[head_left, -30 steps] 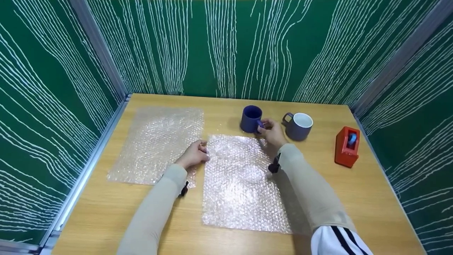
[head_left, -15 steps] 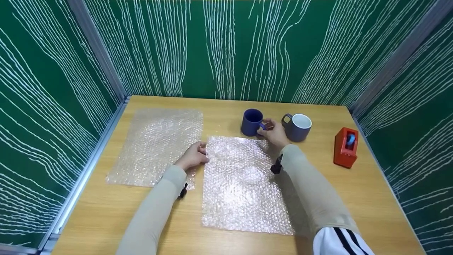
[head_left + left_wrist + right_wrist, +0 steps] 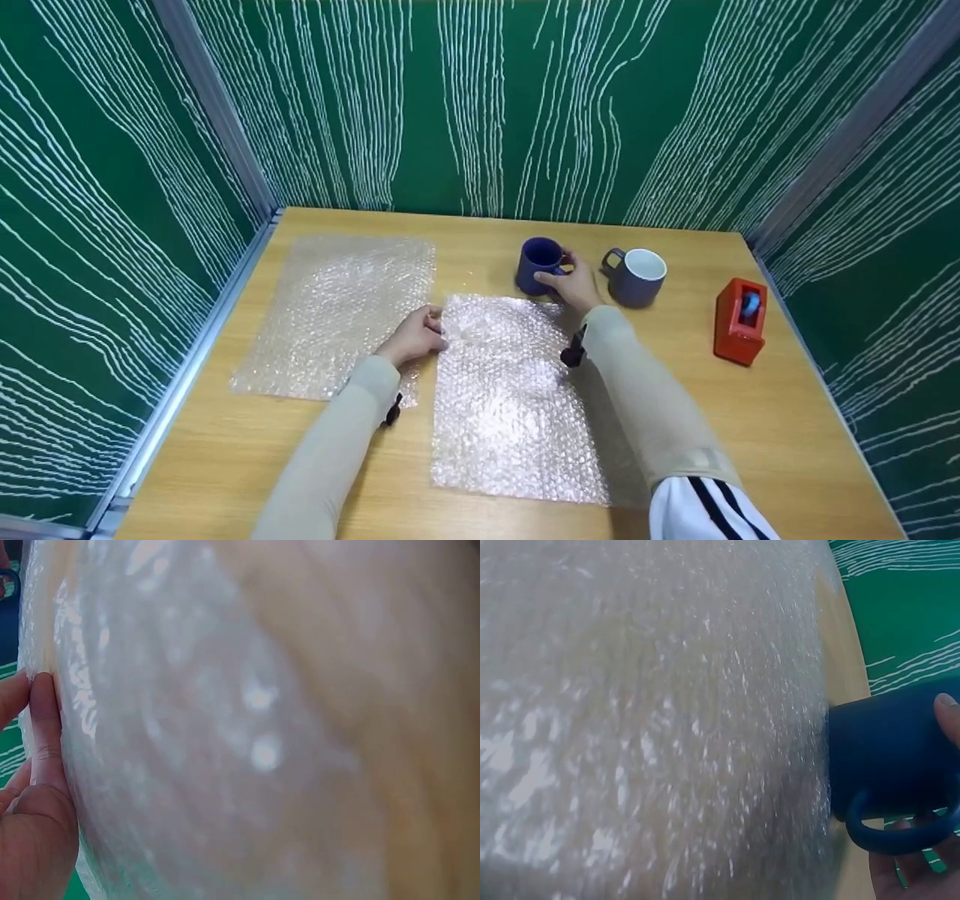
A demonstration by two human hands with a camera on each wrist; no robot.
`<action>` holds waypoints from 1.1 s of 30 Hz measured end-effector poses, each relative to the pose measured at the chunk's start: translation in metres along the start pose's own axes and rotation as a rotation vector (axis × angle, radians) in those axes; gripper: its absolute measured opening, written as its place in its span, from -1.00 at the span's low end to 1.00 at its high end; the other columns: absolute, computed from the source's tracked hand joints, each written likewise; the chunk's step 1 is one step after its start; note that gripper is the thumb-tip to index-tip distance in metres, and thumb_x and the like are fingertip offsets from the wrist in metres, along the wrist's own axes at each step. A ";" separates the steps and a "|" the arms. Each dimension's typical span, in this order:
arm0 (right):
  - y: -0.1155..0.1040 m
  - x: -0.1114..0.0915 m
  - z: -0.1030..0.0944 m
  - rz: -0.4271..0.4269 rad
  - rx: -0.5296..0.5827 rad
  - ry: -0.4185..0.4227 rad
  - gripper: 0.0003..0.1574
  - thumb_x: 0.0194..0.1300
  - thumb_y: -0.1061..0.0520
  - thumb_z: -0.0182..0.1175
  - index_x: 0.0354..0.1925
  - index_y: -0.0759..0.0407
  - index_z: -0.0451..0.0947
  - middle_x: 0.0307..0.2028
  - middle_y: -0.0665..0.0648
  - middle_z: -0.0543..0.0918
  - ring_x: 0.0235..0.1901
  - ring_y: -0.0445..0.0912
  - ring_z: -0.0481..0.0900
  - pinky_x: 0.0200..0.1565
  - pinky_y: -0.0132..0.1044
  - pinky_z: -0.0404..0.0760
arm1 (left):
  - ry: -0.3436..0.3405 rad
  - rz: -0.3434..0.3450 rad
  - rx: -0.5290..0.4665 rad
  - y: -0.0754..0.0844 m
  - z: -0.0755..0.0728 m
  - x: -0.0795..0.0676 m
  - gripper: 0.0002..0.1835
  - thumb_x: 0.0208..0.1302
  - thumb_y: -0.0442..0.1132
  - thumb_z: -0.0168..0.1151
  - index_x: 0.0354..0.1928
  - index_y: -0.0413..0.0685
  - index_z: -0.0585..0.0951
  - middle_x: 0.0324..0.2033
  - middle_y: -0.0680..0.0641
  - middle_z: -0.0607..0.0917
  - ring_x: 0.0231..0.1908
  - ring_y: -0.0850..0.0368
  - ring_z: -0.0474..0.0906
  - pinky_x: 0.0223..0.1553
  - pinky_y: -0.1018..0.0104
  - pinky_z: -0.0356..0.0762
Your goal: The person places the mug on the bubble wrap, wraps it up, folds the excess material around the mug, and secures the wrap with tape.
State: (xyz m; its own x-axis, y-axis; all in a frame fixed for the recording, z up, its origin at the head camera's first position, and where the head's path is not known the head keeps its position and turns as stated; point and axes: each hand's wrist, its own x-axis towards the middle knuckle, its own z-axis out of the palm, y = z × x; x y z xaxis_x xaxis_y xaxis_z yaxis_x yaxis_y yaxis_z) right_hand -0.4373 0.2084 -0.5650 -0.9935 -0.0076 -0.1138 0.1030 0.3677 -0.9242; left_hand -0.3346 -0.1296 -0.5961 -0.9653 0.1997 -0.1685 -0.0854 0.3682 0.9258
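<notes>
A dark blue mug (image 3: 538, 266) stands upright at the far edge of the right-hand bubble wrap sheet (image 3: 510, 397). My right hand (image 3: 574, 283) grips this mug at its handle side, thumb against the front of its wall. In the right wrist view the thumb lies on the mug (image 3: 889, 754), and the other fingers are partly hidden beyond the handle. My left hand (image 3: 412, 336) pinches the left edge of the same sheet near its far corner. In the left wrist view the thumb and forefinger meet at the edge of the bubble wrap (image 3: 172, 735).
A second bubble wrap sheet (image 3: 337, 307) lies flat on the left of the wooden table (image 3: 195, 450). To the right stand a grey mug (image 3: 636, 279) with a white inside and a red tape dispenser (image 3: 740, 322). Green panels (image 3: 420, 172) surround the table.
My right hand has moved from the mug's handle to a fuller grip, with the thumb on its wall. The mug has slid slightly toward me. My left hand stays at the sheet's edge.
</notes>
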 end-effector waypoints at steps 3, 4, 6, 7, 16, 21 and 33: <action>0.002 0.004 0.003 -0.020 0.015 0.022 0.12 0.35 0.08 0.52 0.66 0.21 0.16 0.53 0.37 0.37 0.54 0.25 0.35 0.59 0.13 0.38 | 0.001 0.009 -0.007 0.000 0.001 0.000 -0.22 0.12 -0.54 0.36 0.46 -0.41 0.41 -0.18 -0.07 0.62 -0.25 0.16 0.54 -0.22 0.43 0.57; 0.002 0.005 0.004 -0.023 0.021 0.026 0.12 0.34 0.09 0.53 0.65 0.21 0.17 0.54 0.37 0.37 0.56 0.24 0.34 0.60 0.12 0.35 | 0.001 0.011 -0.009 0.000 0.001 0.000 -0.21 0.12 -0.54 0.36 0.46 -0.41 0.41 -0.17 -0.08 0.62 -0.25 0.16 0.54 -0.22 0.43 0.57; 0.002 0.006 0.006 -0.024 0.027 0.024 0.15 0.33 0.09 0.55 0.66 0.22 0.15 0.58 0.37 0.34 0.60 0.23 0.30 0.64 0.12 0.28 | 0.005 0.009 -0.015 -0.001 0.000 -0.001 -0.21 0.12 -0.54 0.36 0.46 -0.42 0.40 -0.18 -0.09 0.62 -0.26 0.17 0.55 -0.24 0.44 0.57; 0.002 0.007 0.008 -0.014 0.032 0.020 0.18 0.32 0.08 0.56 0.66 0.20 0.13 0.60 0.35 0.32 0.62 0.23 0.27 0.65 0.12 0.25 | 0.007 0.006 -0.020 -0.001 0.000 -0.001 -0.21 0.12 -0.55 0.36 0.46 -0.42 0.40 -0.18 -0.09 0.62 -0.27 0.17 0.54 -0.24 0.44 0.58; 0.000 0.012 0.011 0.071 0.032 0.014 0.27 0.31 0.04 0.59 0.71 0.05 0.05 0.67 0.25 0.24 0.67 0.19 0.18 0.69 0.17 0.15 | 0.002 0.000 -0.029 0.001 0.001 -0.002 -0.21 0.12 -0.57 0.36 0.46 -0.43 0.39 -0.22 -0.06 0.61 -0.30 0.19 0.53 -0.29 0.45 0.57; 0.000 0.010 0.010 0.037 0.023 0.018 0.24 0.29 0.02 0.60 0.69 0.05 0.09 0.65 0.26 0.28 0.66 0.19 0.22 0.67 0.15 0.20 | 0.008 -0.007 -0.006 0.001 0.000 -0.002 -0.21 0.11 -0.57 0.39 0.46 -0.40 0.41 -0.28 -0.01 0.56 -0.32 0.18 0.48 -0.30 0.46 0.55; -0.013 -0.013 -0.014 -0.058 0.039 -0.005 0.22 0.29 0.07 0.60 0.67 0.14 0.12 0.62 0.29 0.31 0.63 0.19 0.26 0.66 0.13 0.23 | -0.004 0.030 0.004 -0.001 0.001 -0.002 -0.24 0.14 -0.58 0.32 0.45 -0.45 0.39 -0.32 0.01 0.55 -0.34 0.22 0.46 -0.29 0.48 0.49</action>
State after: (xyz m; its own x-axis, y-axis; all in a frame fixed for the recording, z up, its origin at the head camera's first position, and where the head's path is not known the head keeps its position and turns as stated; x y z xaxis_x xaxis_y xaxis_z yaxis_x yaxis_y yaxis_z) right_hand -0.4266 0.2166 -0.5460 -0.9976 -0.0325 -0.0608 0.0467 0.3301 -0.9428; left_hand -0.3323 -0.1290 -0.5968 -0.9664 0.2140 -0.1424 -0.0559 0.3660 0.9289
